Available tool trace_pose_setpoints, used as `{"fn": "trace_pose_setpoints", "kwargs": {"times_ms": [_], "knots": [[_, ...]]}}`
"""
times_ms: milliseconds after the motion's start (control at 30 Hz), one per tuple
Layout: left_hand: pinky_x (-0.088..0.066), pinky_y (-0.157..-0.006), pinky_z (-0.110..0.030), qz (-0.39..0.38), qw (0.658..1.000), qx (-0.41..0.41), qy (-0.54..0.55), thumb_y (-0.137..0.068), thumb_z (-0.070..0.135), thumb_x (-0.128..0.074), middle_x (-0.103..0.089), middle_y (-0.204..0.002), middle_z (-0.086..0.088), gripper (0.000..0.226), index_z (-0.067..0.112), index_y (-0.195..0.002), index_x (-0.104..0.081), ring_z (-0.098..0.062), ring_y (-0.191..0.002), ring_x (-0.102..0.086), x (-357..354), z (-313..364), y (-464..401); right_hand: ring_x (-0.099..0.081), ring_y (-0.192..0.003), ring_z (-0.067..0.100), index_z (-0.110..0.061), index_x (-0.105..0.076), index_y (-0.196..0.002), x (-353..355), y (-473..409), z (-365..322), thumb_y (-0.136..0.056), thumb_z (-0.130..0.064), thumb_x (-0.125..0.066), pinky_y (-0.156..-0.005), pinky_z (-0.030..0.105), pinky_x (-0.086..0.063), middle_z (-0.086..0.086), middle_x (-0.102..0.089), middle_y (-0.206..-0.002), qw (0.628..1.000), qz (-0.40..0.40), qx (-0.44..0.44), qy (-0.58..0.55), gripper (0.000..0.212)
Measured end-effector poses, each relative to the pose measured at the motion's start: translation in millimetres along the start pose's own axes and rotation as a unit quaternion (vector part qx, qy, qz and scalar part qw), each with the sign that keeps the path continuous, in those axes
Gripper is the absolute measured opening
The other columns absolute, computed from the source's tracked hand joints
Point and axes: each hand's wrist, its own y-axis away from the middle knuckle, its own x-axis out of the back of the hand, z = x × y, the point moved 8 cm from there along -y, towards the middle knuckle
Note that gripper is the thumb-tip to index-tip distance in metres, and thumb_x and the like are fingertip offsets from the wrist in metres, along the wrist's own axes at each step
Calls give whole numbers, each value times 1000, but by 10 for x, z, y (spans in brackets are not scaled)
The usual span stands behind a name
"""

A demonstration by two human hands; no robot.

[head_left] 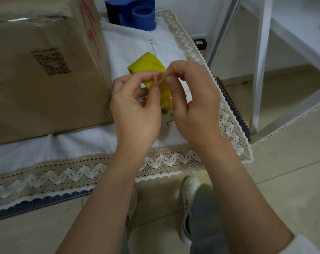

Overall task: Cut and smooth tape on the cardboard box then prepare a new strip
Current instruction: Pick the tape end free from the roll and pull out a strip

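Head view: both hands work a loose tape end above the yellow roll

Head camera looks down on a cloth-covered table (129,44), where the cardboard box (45,70) stands at the left with a shiny strip of tape (25,20) already across its top seam, which suggests the cutting and smoothing are done; the blue tape dispenser (135,12) sits behind, well apart from the hands, so it does not seem to be in use for this step; the yellow tape roll (146,65) lies on the cloth just beside the box, partly hidden by the fingers; the left hand (135,105) and the right hand (190,99) meet above it, each with thumb and forefinger pressed together on a thin pale tape end (160,78) between them; the hands are held close and raised, probably so the sticky end can be pulled free without catching on the cloth; whether the end is joined to the roll I cannot tell; my judgement is that a new strip is being started
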Motion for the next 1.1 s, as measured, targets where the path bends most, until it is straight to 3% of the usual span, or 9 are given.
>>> {"fn": "trace_pose_setpoints", "kwargs": {"times_ms": [67,200,300,433,667,767,900,1100], "knots": [[-57,-75,-22,-7,1000,2,1,-93,16,-67,-57,-115,-7,20,36,-92,-68,-21,-83,-70,-12,-4,-3,-62,-85,19,-3,-62,-99,31,-22,21,-94,0,-60,-81,32,-52,0,-64,-90,999,9,-34,-41,6],[-55,-75,-21,-18,1000,0,8,-93,20,-67,-55,-116,-4,19,38,-93,-68,-22,-84,-69,-33,2,-7,-67,-81,12,-17,-43,-109,76,-59,93,-93,-6,-66,-84,33,-54,-9,-63,-80,989,19,-109,-101,30],[-51,-69,-18,-23,1000,4,20,-92,21,-68,-56,-118,-8,12,32,-97,-70,-21,-80,-68,-46,-11,-8,-65,-81,14,-15,-49,-96,99,-88,76,-91,3,-64,-81,36,-55,-5,-60,-83,991,27,-88,-98,24],[-53,-69,-24,-21,1000,6,22,-93,21,-66,-58,-118,-12,10,28,-98,-71,-22,-77,-68,-45,-32,-17,-62,-86,5,-6,-66,-93,79,-96,70,-91,2,-64,-83,21,-50,-9,-64,-88,994,12,-72,-83,9],[-53,-69,-33,-2,1000,3,9,-91,28,-66,-61,-112,-18,7,33,-93,-70,-22,-74,-63,-11,-45,-33,-68,-95,15,-7,-73,-107,73,-78,49,-85,-3,-70,-89,36,-54,2,-74,-97,998,-8,-60,-36,23],[-58,-80,-39,7,1000,-5,-1,-91,26,-66,-58,-114,-11,11,36,-91,-69,-27,-81,-66,-1,-17,-20,-68,-95,17,-9,-73,-109,80,-77,51,-85,-3,-72,-88,39,-54,3,-74,-98,999,-6,-36,-11,25],[-57,-80,-35,10,1000,-14,-10,-91,26,-65,-55,-111,-3,15,41,-89,-66,-28,-83,-66,1,26,-16,-68,-92,23,-10,-74,-110,71,-66,55,-87,-5,-72,-83,44,-54,5,-73,-96,1000,3,4,20,23],[-48,-72,-23,-3,1000,-17,-10,-93,23,-65,-55,-111,-5,13,35,-92,-66,-16,-74,-60,-29,31,4,-67,-84,24,-8,-77,-103,113,-51,30,-89,-5,-71,-74,47,-53,7,-72,-89,996,55,45,51,16]]}}
